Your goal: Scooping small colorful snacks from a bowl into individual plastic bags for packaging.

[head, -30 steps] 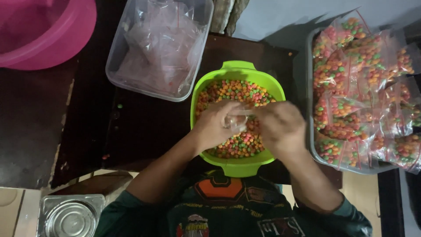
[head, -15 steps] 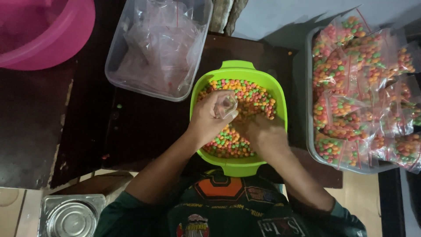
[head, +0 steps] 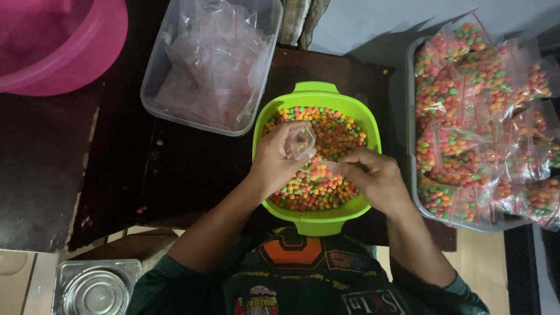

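Candy-filling going on over the green bowl [head: 317, 93], which sits mid-table right in front of the person. Way off left of the bowl there's a pink basin [head: 70, 58], then a clear tub of empty bags [head: 213, 64] just beside it. Over the bowl, the left hand [head: 280, 160] grips a small clear cup [head: 300, 142], now lifted and tipped; half a second back it was lower, down among the candies. The right hand [head: 376, 178] pinches a little plastic bag [head: 326, 169] that's already got a few candies in it. Right of the bowl, a grey tray of packed bags [head: 411, 175].
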